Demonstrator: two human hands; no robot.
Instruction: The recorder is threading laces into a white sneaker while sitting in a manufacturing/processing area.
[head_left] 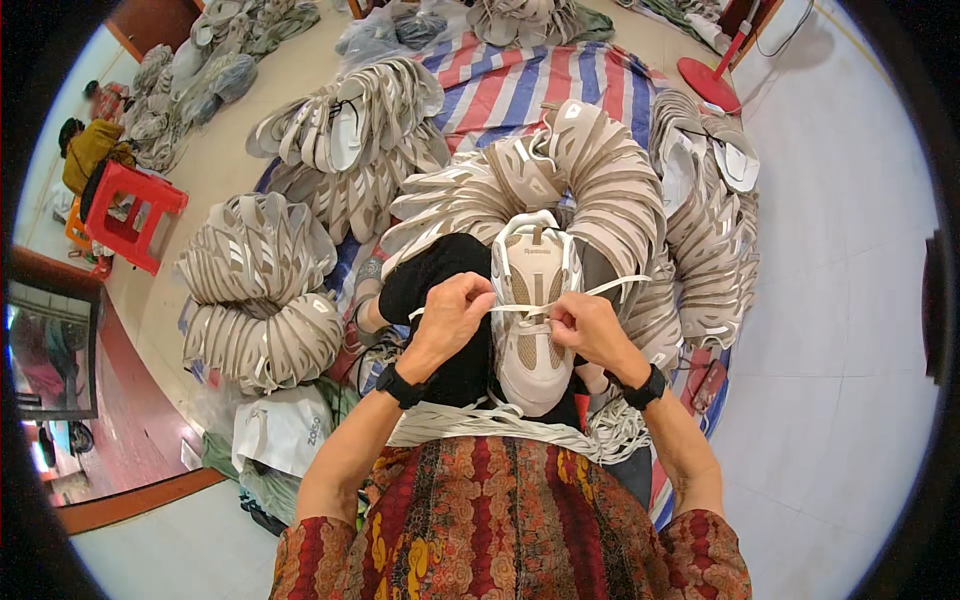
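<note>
A beige and white sneaker upper lies across my lap, its toe toward me. A cream shoelace runs across its lower eyelets, with loose ends out past both hands. At the upper's left edge, my left hand is closed in a pinch on the lace. My right hand pinches the lace at the right side of the eyelets, its fingertips touching the upper. More loose laces lie in a bunch across my lap, against my patterned top.
Nested stacks of similar uppers curve around my knees, with more uppers to the left and right. Under them lies a striped tarp. A red stool and another seated person are far left. A white bag sits near left.
</note>
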